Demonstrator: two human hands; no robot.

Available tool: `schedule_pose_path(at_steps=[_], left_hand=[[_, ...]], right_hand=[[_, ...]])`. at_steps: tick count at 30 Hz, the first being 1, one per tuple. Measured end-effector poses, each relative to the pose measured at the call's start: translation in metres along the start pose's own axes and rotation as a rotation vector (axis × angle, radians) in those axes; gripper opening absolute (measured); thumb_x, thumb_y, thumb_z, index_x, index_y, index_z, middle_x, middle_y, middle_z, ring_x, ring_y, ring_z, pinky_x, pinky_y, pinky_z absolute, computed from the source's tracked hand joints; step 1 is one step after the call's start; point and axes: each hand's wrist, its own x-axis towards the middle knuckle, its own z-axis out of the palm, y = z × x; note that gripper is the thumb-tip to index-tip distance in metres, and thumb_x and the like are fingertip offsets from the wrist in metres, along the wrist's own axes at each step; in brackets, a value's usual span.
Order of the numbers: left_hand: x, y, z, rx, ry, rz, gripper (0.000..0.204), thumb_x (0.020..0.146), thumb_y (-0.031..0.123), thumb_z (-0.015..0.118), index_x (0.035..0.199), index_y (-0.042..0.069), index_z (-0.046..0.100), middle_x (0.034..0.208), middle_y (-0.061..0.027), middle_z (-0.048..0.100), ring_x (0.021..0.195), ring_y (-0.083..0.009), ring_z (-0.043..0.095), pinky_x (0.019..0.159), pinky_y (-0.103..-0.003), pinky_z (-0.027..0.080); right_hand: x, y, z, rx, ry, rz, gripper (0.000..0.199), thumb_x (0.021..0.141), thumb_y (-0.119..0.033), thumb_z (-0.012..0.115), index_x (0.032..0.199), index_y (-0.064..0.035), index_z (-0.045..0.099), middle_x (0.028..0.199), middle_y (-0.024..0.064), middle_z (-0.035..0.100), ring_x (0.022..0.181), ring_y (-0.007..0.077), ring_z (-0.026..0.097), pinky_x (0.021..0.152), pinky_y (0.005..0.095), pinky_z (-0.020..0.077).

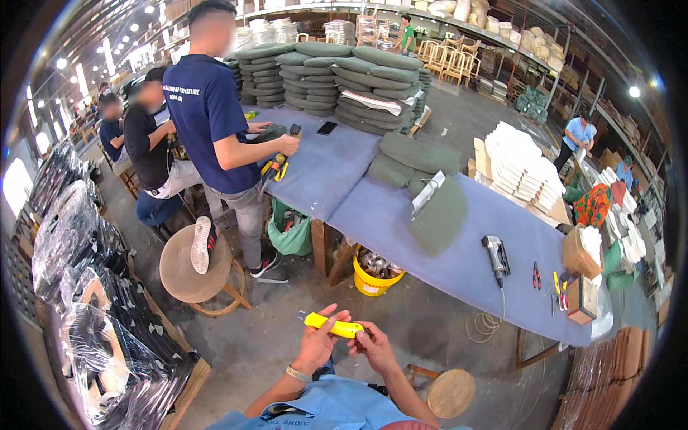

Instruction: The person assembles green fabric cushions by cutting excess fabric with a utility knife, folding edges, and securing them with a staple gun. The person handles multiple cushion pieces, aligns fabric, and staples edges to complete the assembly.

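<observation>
blue shirt [344,403] nearest cam, low edge of head view; both forearms come up/fwd from it. yellow tool [335,325], cutter-type, held mid-air in front of torso, btwn both hands, over grey floor [423,304], well apart from table [401,236]. long axis runs l-r across view, near level, slight tilt: lt end a bit farther fwd, rt end a bit nearer body. small grey tip [301,314] sticks out of lt end, pointing to person's left + slightly fwd; blunt yellow butt faces rt.

lt hand [317,349]: fingers bent round tool body, thumb on near side, fingertips on far side, gap filled by tool. metal wristband [298,373] on that wrist. rt hand [375,351]: thumb + index pinched in at butt end, other fingers curled, partly hidden; can't tell how firm.

round stool [451,393] nr rt forearm. yellow bucket [373,284] on floor fwd of hands, by table edge. on table: green cushions [438,215], grey air tool [496,258] w/ hose, red pliers [537,276]. co-worker in navy shirt [204,107] fwd-left, holding yellow/black power tool [275,168].
</observation>
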Motion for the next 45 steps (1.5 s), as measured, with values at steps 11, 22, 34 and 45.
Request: schedule_pose_path(at_steps=[11,22,34,45], left_hand=[[0.098,0.087,-0.034,-0.138,-0.043,0.048,0.045,0.106,0.019,0.054,0.149,0.012,0.045,0.134,-0.0167,0.064,0.126,-0.0304,0.062,0.1,-0.045,0.056],[0.133,0.106,-0.052,-0.24,0.084,0.22,0.046,0.105,0.019,0.057,0.149,0.013,0.045,0.136,-0.0158,0.063,0.125,-0.0276,0.062,0.101,-0.043,0.056],[0.112,0.087,-0.07,-0.252,0.06,0.09,0.038,0.106,0.016,0.055,0.143,0.01,0.052,0.132,-0.0141,0.064,0.123,-0.0263,0.063,0.102,-0.041,0.055],[0.048,0.078,-0.075,-0.184,-0.066,0.022,0.035,0.106,0.018,0.056,0.139,0.006,0.055,0.135,-0.0154,0.063,0.127,-0.0267,0.061,0.106,-0.043,0.053]], right_hand=[[0.138,-0.037,0.044,-0.106,0.043,-0.041,0.023,0.105,-0.015,0.057,0.125,-0.0047,0.054,0.09,0.012,0.07,0.068,0.0177,0.066,0.061,0.0312,0.0537],[0.198,-0.053,0.061,-0.124,0.036,-0.042,0.03,0.109,-0.027,0.051,0.129,-0.0056,0.056,0.083,0.0064,0.064,0.058,0.0125,0.058,0.052,0.0268,0.0474],[0.18,-0.02,0.06,-0.152,0.019,0.047,0.024,0.108,-0.019,0.05,0.127,-0.0041,0.053,0.081,0.0082,0.065,0.059,0.0144,0.059,0.055,0.0281,0.0514],[0.106,0.003,0.078,-0.166,0.144,-0.059,0.027,0.107,-0.022,0.055,0.125,-0.0022,0.057,0.079,0.0065,0.065,0.06,0.0122,0.061,0.053,0.0248,0.0504]])
